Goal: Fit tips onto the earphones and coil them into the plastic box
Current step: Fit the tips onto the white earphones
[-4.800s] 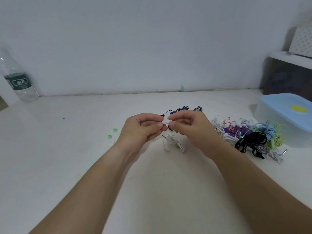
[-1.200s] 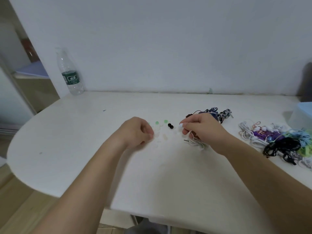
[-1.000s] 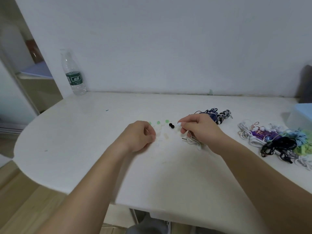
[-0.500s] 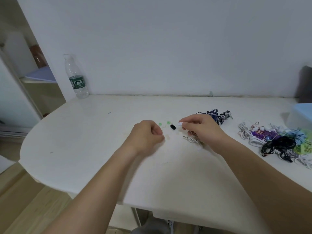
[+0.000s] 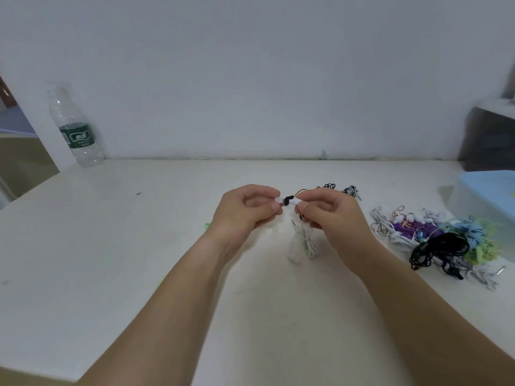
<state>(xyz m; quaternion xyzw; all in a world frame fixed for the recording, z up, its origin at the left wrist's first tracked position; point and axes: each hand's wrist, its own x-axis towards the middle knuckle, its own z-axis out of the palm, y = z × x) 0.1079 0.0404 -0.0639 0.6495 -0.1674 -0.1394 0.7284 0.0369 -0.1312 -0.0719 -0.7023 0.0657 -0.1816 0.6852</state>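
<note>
My left hand [image 5: 245,213] pinches a small translucent white ear tip [image 5: 276,202] between thumb and forefinger. Facing it, my right hand [image 5: 331,215] pinches a white earbud [image 5: 294,202], whose nozzle points at the tip with a narrow gap between them. The white cable [image 5: 305,240] of that earphone hangs from my right hand and bunches on the white table [image 5: 139,246]. The plastic box [image 5: 490,199], clear with a light blue lid, stands at the right edge.
A tangled pile of earphones [image 5: 440,240] in white, purple, black, blue and green lies right of my right hand. Dark striped earphones [image 5: 342,189] lie behind it. One green tip [image 5: 207,225] shows left of my left wrist. A plastic water bottle [image 5: 75,126] stands back left by the wall.
My left hand left the loose tips on the table and rose with a white tip in its fingers. Both hands came together above the table. The camera swung back to the right.
</note>
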